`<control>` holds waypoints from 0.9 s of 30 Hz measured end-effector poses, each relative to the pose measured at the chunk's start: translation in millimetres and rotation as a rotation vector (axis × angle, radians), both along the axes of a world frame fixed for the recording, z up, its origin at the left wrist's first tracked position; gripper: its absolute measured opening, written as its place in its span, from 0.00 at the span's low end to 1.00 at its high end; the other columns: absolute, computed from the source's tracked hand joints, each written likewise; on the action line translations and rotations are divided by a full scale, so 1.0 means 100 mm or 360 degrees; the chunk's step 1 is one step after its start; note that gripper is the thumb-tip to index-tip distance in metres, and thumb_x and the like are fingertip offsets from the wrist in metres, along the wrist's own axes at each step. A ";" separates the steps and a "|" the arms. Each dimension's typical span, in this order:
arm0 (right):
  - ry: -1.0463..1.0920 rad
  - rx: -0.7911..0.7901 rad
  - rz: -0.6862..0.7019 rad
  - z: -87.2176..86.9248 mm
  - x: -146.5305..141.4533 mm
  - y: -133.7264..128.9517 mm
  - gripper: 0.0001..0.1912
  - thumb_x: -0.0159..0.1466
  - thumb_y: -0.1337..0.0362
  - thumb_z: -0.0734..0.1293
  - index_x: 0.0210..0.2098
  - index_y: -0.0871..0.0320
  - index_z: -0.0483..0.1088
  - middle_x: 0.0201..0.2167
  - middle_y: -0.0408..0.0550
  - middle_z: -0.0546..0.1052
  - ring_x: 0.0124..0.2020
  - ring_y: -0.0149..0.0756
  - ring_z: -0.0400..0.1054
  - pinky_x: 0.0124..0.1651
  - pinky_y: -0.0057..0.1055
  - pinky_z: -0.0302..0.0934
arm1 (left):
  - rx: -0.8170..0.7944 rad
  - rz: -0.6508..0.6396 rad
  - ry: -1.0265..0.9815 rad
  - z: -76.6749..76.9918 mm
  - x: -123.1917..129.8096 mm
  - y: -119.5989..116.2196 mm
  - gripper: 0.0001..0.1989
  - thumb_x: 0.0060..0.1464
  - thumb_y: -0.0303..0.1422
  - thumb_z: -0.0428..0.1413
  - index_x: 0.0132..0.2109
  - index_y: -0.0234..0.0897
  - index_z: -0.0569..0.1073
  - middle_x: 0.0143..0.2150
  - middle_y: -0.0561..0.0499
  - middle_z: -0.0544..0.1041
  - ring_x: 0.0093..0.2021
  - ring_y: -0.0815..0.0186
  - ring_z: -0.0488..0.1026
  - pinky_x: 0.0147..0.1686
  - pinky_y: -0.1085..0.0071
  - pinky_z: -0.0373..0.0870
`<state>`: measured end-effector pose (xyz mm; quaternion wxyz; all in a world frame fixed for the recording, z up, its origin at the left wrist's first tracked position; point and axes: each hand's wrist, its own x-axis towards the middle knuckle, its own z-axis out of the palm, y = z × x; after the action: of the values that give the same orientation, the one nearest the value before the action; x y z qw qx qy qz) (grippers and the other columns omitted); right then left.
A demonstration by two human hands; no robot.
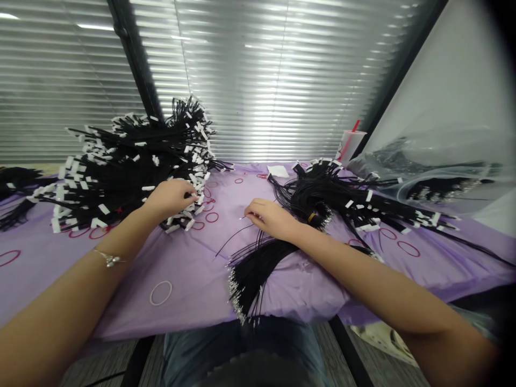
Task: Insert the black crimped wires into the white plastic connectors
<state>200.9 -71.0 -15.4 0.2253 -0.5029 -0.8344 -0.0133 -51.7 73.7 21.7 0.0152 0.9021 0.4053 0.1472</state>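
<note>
My left hand (172,198) is closed in a pinch at the right edge of a large pile of black wires (141,172) with white plastic ends. A small white connector (194,196) shows at its fingertips. My right hand (271,217) pinches a thin black wire (233,235), whose small metal tip sticks out to the left of the fingers. Below that hand, a loose bundle of black wires (258,274) fans toward the table's front edge, its silvery terminals facing me. Part of this bundle is hidden under my right forearm.
Red rubber bands (212,217) and a pale band (161,293) lie on the purple cloth (193,290). More wire bundles (342,199) lie to the right, beside a clear plastic bag (443,156). A cup with a red straw (351,144) stands behind, near the blinds (258,80).
</note>
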 end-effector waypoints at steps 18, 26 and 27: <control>-0.0039 -0.0073 0.0024 -0.05 0.01 0.04 0.11 0.65 0.68 0.58 0.39 0.63 0.71 0.38 0.52 0.74 0.40 0.32 0.66 0.47 0.31 0.61 | 0.0411 0.1159 -0.0176 -0.37 -1.08 0.48 0.35 0.56 0.42 0.46 0.54 0.05 0.63 0.58 0.16 0.60 0.59 0.33 0.54 0.53 0.45 0.51; -0.0045 -0.0094 0.0052 -0.06 0.02 0.03 0.11 0.65 0.67 0.58 0.39 0.63 0.71 0.37 0.52 0.74 0.40 0.32 0.66 0.47 0.30 0.61 | 0.0350 0.1014 -0.0147 -0.26 -1.00 0.50 0.17 0.57 0.31 0.48 0.49 0.26 0.74 0.54 0.33 0.69 0.56 0.42 0.60 0.51 0.44 0.56; -0.0043 -0.0095 0.0052 -0.05 0.02 0.03 0.11 0.65 0.67 0.58 0.39 0.63 0.71 0.37 0.52 0.74 0.40 0.32 0.66 0.47 0.31 0.61 | 0.0348 0.0969 -0.0175 -0.24 -0.96 0.49 0.17 0.58 0.33 0.49 0.51 0.29 0.73 0.54 0.35 0.69 0.57 0.45 0.61 0.52 0.46 0.57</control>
<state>203.1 -67.6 -20.8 0.1990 -0.4954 -0.8455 0.0085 -147.4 123.1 -2.4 -0.1045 0.7265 0.6369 0.2360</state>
